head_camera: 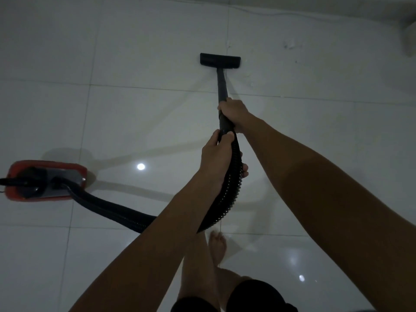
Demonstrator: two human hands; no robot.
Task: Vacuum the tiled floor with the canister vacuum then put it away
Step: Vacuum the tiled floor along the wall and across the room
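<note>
A red and black canister vacuum (45, 180) sits on the glossy white tiled floor (135, 64) at the left. Its black ribbed hose (117, 209) curves from the canister to my hands. My right hand (234, 113) is wrapped around the black wand (221, 86), whose flat black floor nozzle (220, 61) rests on the tiles ahead. Just behind it, my left hand (219, 161) grips the ribbed hose where it joins the wand.
My bare feet (217, 244) stand on the tiles below my hands. A few specks of debris (289, 45) lie right of the nozzle. A white wall base (315, 12) and a thin cord run along the far edge. A pale object (408, 41) stands at the far right.
</note>
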